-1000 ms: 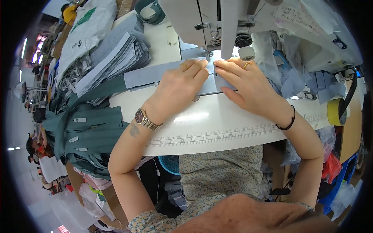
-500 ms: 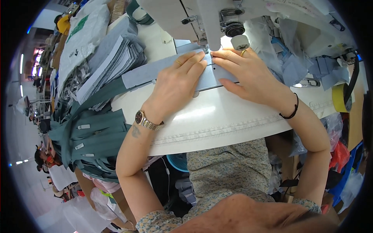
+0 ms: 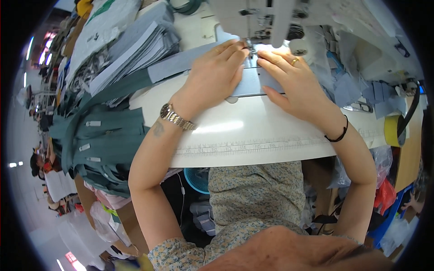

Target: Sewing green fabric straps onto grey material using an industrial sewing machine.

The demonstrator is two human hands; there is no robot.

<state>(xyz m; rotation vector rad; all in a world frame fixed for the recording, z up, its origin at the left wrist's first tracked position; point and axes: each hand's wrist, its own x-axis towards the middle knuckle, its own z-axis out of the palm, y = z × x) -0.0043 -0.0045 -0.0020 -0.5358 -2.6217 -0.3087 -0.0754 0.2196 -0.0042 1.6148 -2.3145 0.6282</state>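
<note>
Clock positions are read from the centre of the view.

Left hand [image 3: 214,74]: at 12 o'clock, fingers together and bent, laid over the grey-blue cloth strip [image 3: 176,64]; whether the fingertips pinch it cannot be told. Steel-and-gold watch [image 3: 177,118] at the wrist.

Right hand [image 3: 296,81]: near 2 o'clock, fingers extended, thumb spread away from them, palm down; what lies beneath its fingertips cannot be made out. Gold ring [image 3: 294,61] on one finger, black band [image 3: 340,133] at the wrist. The two hands are apart, fingertips on either side of the presser foot [image 3: 251,47].

Cloth strip: from about 11 o'clock toward the presser foot, its inner part hidden under the left hand; a dark green cloth band [image 3: 124,85] meets its outer end.

Sewing machine [image 3: 233,13]: 12 to 1 o'clock, lamp glow at the needle area. Metal plate [image 3: 247,81]: below it, set in the white table [image 3: 262,119]. Printed ruler [image 3: 244,148]: along the near edge.

Grey cloth stack [image 3: 140,54]: between 10 and 11. Dark green garments [image 3: 110,124]: 9 o'clock. Grey-blue scraps [image 3: 348,89]: 2 o'clock. Yellow tape roll [image 3: 392,131]: 3 o'clock. Red plastic bag [image 3: 384,196]: 4 o'clock.
</note>
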